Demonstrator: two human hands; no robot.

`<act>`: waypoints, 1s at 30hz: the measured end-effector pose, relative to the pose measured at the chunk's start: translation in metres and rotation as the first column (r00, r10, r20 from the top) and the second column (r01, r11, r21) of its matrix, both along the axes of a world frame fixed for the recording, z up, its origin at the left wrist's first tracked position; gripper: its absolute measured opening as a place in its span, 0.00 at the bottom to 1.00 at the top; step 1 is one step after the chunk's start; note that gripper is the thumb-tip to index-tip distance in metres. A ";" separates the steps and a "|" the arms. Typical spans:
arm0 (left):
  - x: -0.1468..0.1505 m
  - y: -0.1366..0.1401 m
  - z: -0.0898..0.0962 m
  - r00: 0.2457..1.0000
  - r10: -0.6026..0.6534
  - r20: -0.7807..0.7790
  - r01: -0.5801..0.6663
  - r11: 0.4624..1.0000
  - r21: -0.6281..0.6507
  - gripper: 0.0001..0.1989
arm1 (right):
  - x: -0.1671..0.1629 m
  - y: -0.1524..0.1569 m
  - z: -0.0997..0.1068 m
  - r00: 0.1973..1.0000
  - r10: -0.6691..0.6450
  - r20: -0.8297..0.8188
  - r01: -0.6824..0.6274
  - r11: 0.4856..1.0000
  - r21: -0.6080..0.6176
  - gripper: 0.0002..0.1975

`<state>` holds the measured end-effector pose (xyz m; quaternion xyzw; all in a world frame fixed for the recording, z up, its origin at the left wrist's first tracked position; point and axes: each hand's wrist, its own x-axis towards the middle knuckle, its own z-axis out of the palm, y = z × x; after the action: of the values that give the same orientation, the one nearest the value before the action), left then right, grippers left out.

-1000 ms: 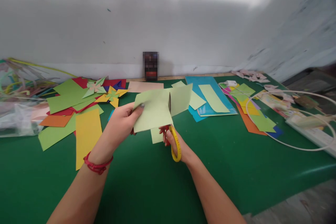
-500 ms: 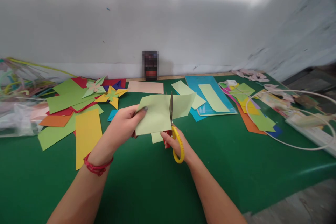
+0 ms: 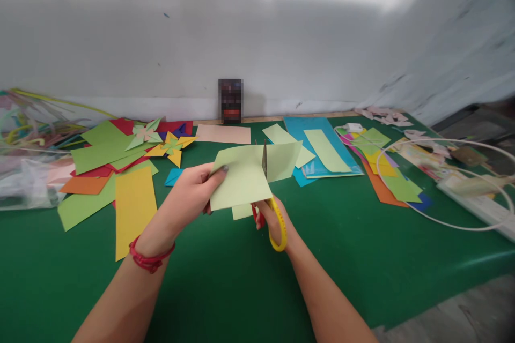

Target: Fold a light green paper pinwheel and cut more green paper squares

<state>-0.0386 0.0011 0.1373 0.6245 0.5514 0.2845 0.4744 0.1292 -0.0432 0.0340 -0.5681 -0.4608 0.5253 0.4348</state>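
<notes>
My left hand (image 3: 198, 186) pinches the left edge of a pale green sheet of paper (image 3: 240, 177), thumb on top. In my right hand (image 3: 272, 217) is a pair of scissors (image 3: 280, 228) with a yellow loop and a red loop. Their blades stand in a cut across the sheet, and the part on the right tilts up and away. Below the held sheet, a pale green paper piece (image 3: 241, 211) shows on the green table (image 3: 225, 278); most of it is hidden.
Coloured paper sheets (image 3: 135, 209) and folded paper stars (image 3: 171, 147) lie at left. A blue packet (image 3: 322, 144) with pale green strips is behind, right. A white cable (image 3: 402, 214) loops near a power strip (image 3: 475, 209). A pixelated dark object (image 3: 230, 101) leans on the wall.
The scissors and my right hand have shifted slightly right and forward along the cut. The sheet's near edge has swung a little right; my left hand keeps its hold.
</notes>
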 end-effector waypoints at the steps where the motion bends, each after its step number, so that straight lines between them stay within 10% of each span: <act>1: 0.000 0.000 0.000 1.000 -0.002 0.001 0.002 1.000 -0.002 0.16 | 0.000 0.000 0.000 1.000 0.005 -0.009 -0.005 1.000 -0.005 0.19; 30: 0.002 -0.002 -0.002 1.000 -0.012 -0.004 0.012 1.000 -0.011 0.16 | -0.002 -0.002 -0.003 0.999 -0.030 -0.045 0.028 0.998 -0.053 0.22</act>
<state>-0.0364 -0.0006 0.1354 0.6256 0.5501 0.2774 0.4786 0.1276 -0.0455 0.0308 -0.5738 -0.4284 0.5438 0.4376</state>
